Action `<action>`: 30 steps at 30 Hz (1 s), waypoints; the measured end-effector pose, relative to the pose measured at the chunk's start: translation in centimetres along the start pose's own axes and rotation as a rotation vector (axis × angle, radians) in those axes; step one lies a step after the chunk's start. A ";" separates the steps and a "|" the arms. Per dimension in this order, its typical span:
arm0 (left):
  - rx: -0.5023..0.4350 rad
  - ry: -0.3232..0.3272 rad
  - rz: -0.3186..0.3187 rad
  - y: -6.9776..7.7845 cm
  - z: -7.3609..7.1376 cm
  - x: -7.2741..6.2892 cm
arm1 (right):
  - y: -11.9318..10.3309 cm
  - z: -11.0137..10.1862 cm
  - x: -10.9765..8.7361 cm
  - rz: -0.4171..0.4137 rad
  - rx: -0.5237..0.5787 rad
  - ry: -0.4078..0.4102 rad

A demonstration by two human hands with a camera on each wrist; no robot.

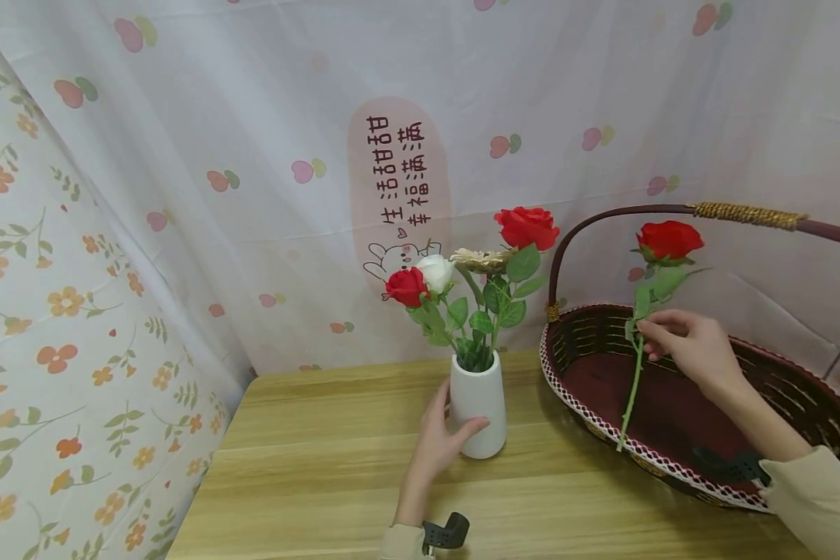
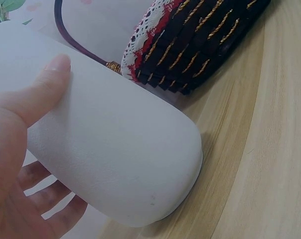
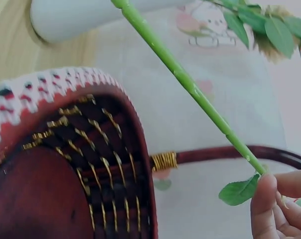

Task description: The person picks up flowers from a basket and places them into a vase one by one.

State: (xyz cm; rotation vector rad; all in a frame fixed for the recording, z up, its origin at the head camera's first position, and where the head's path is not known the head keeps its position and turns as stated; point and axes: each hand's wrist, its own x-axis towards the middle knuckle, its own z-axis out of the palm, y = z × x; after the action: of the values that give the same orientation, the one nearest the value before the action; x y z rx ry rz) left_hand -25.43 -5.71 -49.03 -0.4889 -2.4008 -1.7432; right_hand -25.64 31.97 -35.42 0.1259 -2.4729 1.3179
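Observation:
A white vase stands upright on the wooden table, holding two red roses, a white rose and a beige flower among green leaves. My left hand grips its lower left side, thumb across the front and fingers behind. In the left wrist view the thumb lies along the vase wall. Over the basket, my right hand pinches the stem of a single red rose just under its leaves. The bloom points up, and the bare green stem hangs down past the basket's near rim in the head view.
A dark woven basket with lace trim and a tall arched handle stands to the right of the vase. Behind the wooden table hangs a printed curtain; a flowered cloth hangs at the left.

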 end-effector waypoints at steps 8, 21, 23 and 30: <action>0.000 -0.002 -0.005 0.0 0.0 0.0 | -1.0 2.3 -1.1 -0.031 0.035 -0.070; -0.010 -0.009 0.000 0.2 -0.1 -0.1 | -4.3 5.3 -1.9 -0.117 0.135 -0.129; -0.010 -0.008 0.000 0.2 -0.1 -0.1 | -5.0 5.6 -2.0 -0.145 0.147 -0.115; -0.015 -0.008 -0.010 0.3 -0.1 -0.1 | -7.5 6.3 -1.1 -0.215 0.238 -0.015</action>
State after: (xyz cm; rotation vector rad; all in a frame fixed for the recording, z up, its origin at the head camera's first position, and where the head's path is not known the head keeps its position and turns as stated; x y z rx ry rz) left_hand -25.23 -5.70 -48.74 -0.4875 -2.4017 -1.7673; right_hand -24.41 22.43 -33.10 0.4462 -2.2309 1.5128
